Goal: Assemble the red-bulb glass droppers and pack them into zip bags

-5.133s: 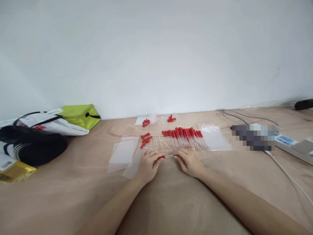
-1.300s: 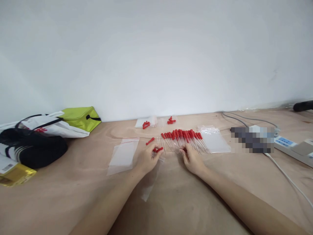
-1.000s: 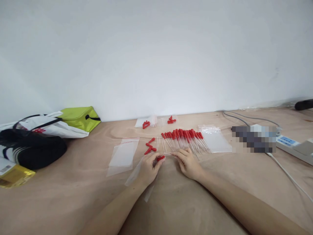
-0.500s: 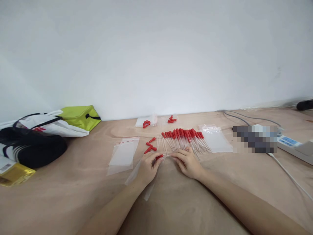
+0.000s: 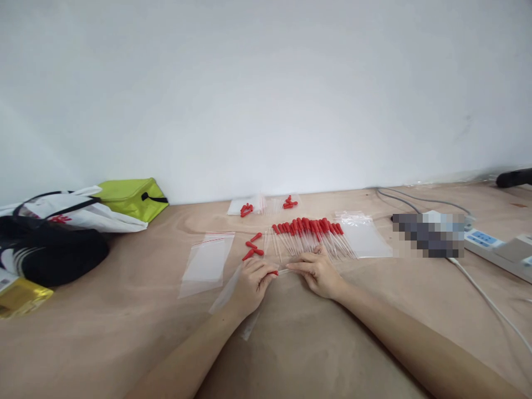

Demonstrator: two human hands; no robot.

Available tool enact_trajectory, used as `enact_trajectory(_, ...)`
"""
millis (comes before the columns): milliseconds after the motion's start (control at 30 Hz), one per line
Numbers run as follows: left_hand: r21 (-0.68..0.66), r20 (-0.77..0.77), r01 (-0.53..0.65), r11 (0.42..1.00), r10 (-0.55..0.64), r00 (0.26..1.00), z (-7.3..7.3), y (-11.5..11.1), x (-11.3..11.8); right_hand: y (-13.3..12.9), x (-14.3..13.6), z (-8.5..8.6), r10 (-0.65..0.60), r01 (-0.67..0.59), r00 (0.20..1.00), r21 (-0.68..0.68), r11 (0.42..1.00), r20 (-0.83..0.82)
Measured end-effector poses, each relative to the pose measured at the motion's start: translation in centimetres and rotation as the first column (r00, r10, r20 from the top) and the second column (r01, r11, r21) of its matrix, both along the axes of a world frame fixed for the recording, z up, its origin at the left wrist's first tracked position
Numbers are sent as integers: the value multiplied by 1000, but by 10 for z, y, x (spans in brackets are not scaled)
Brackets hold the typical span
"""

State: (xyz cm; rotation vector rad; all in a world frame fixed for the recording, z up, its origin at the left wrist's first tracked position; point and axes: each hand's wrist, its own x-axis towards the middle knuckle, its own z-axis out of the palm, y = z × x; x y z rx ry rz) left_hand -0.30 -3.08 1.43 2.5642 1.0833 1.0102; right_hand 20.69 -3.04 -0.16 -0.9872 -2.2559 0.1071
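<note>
My left hand (image 5: 253,285) pinches a red rubber bulb (image 5: 274,272), mostly covered by the fingers. Between my two hands runs a thin clear tube (image 5: 284,271), its left end at the bulb. My right hand (image 5: 318,271) has its fingers closed on the tube's other end. Beyond the hands lies a row of clear droppers with red bulbs (image 5: 307,226). Several loose red bulbs (image 5: 251,245) rest left of the row, near a few bare clear tubes (image 5: 275,244). More red bulbs (image 5: 246,210) lie farther back near the wall.
Clear zip bags lie left (image 5: 205,263) and right (image 5: 368,238) of the droppers. At the left are a black cap (image 5: 62,252), a white bag (image 5: 103,216) and a green bag (image 5: 128,197). A power strip (image 5: 499,246) and cables stand at the right.
The view has shifted slightly. Less of the red bulb shows between my left fingers, and the tube has moved a little nearer me. Both hands keep their grip.
</note>
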Motion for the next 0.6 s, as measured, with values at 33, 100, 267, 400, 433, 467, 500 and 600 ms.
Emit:
enact_trajectory(33, 9, -12, 5, 1000, -4, 1000, 0, 0, 0, 0, 0, 1, -6, 6, 1000, 14, 1000, 8)
enact_trajectory(100, 25, -29, 5, 1000, -4, 1000, 1, -1, 0, -2, -1, 2, -23, 22, 999, 41, 999, 23)
enact_trajectory(267, 50, -58, 11, 999, -8, 998, 1, -2, 1, -7, -6, 4, -49, 47, 998, 50, 998, 50)
enact_trajectory(400, 64, -79, 37, 997, -32, 996, 2, -3, 2, -9, -10, 5, -39, 38, 999, 23, 999, 33)
enact_trajectory(433, 62, -83, 41, 997, -36, 996, 2, -3, 2, -10, -12, 5, -34, 34, 999, 18, 999, 30)
enact_trajectory(467, 57, -88, 44, 997, -39, 995, 2, -4, 2, -11, -13, 5, -32, 32, 999, 14, 999, 27)
enact_trajectory(500, 53, -92, 44, 998, -39, 995, 2, -4, 2, -11, -14, 5, -31, 31, 999, 12, 999, 24)
enact_trajectory(600, 50, -103, 44, 998, -39, 994, 1, -5, 3, -12, -17, 4, -26, 26, 999, 10, 1000, 20)
